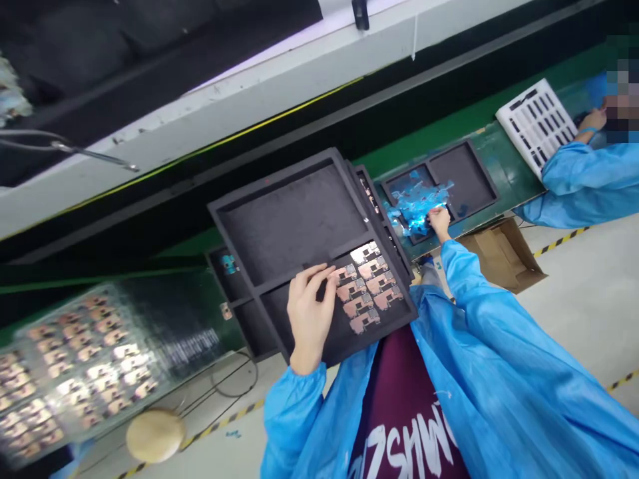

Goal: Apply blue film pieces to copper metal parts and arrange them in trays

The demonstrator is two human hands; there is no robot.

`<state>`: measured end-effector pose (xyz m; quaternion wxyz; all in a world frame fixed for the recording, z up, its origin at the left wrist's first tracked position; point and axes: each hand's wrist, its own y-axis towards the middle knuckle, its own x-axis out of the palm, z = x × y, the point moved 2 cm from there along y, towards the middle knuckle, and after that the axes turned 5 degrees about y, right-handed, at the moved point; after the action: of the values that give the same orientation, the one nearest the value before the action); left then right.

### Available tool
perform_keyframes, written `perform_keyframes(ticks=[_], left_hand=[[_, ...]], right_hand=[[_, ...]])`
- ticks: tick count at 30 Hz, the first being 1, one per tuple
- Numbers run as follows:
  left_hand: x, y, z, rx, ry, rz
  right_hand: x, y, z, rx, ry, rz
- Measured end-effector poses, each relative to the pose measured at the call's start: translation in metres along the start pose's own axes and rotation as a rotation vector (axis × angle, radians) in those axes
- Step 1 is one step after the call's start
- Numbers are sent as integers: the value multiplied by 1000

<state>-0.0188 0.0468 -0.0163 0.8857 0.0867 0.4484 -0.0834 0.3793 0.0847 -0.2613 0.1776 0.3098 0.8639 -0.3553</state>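
Observation:
My left hand (pixel 310 313) lies on a black foam tray (pixel 294 219), its fingertips against copper-coloured circuit boards (pixel 364 289) set in rows in the tray's lower compartment. One board near the top of the rows looks shiny silver. My right hand (pixel 439 223) is at a crumpled blue plastic film (pixel 417 203), fingers pressed into it. That film lies over another black foam tray (pixel 462 176) on the green bench. My blue sleeves cover both arms.
A co-worker's hand (pixel 592 120) in a blue sleeve works beside a white slotted rack (pixel 536 126). A clear tray of boards (pixel 80 372) lies at left. A cardboard box (pixel 504 256) and a round beige stool (pixel 154 436) stand on the floor, which has yellow-black tape.

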Motion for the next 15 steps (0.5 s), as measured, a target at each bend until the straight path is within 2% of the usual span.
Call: perform_keyframes(ticks=[2,4,6,8,9,10,11,13,15], left_hand=[[-24,-6,-7,-37,-32,85],[-52,-12,-29,-136,-22,231],[-77,-18,-64,-320,-26,412],[-95,-20,-106,-558,-74,544],[-100,-18,-127,-679,-97,560],[-104,-14,-146,-772,-101,521],[-106,-8,-163,-810,-101,456],[-108,8,-184,-799,-118,389],[-106,22,-188,-701,-166,354]], right_hand=[[-4,-2,-4,-49,-89,23],[-11,-12,-13,-113,-168,15],[-19,-26,-24,-192,-228,-20],[-27,-35,-28,-268,-269,-43],[-31,-35,-28,-297,-285,-49],[-33,-32,-25,-328,-306,-43],[-35,-28,-22,-374,-349,-31],[-38,-21,-16,-449,-379,-56],[-43,-24,-14,-488,-392,-118]])
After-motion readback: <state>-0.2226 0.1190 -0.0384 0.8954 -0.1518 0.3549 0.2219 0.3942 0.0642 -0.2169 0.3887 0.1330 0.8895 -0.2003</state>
